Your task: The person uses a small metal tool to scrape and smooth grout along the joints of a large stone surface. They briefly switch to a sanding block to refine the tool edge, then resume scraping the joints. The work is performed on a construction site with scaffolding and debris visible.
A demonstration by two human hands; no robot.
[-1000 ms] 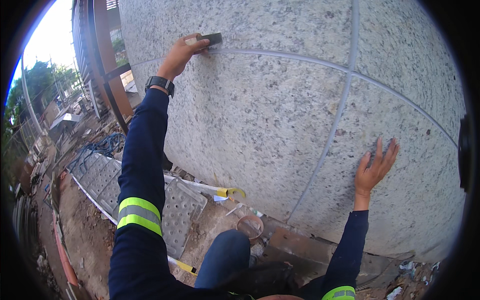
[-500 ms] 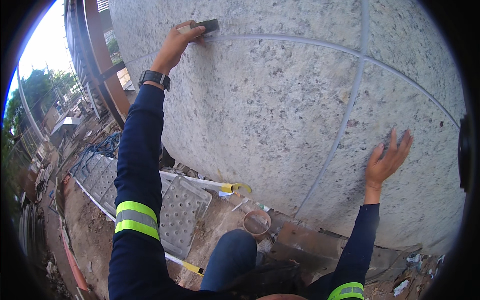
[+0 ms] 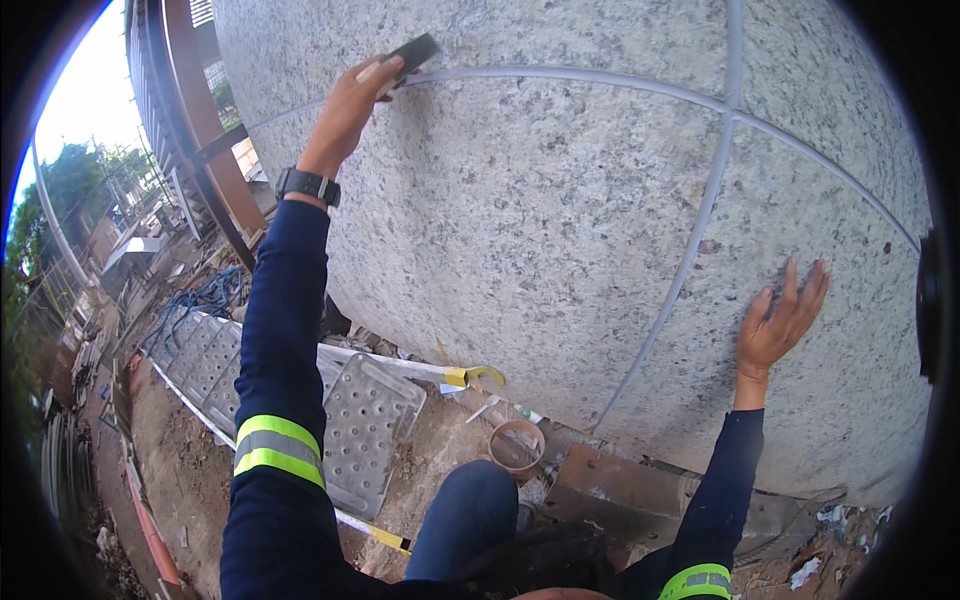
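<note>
My left hand (image 3: 354,104) is raised at the upper left, its fingers wrapped round a small block (image 3: 411,57) with a dark, flat end and a pale part in the grip; its exact kind I cannot make out. That dark end points up and right, just above a grey joint line (image 3: 560,73) in the speckled pale stone wall (image 3: 520,220). Lower right, my right hand (image 3: 778,325) rests with spread fingers against the stone panel beside the upright joint, holding nothing.
Below the wall stands a round brown bucket (image 3: 516,446). Perforated metal planks (image 3: 365,425) lie on the dirt at the left, near a white bar with a yellow hooked end (image 3: 470,377). A brown steel post (image 3: 200,110) rises at the upper left, and blue rope (image 3: 205,300) lies behind.
My left hand has tilted the block, so its dark end points more steeply upward. My right hand stays on the stone at about the same place.
</note>
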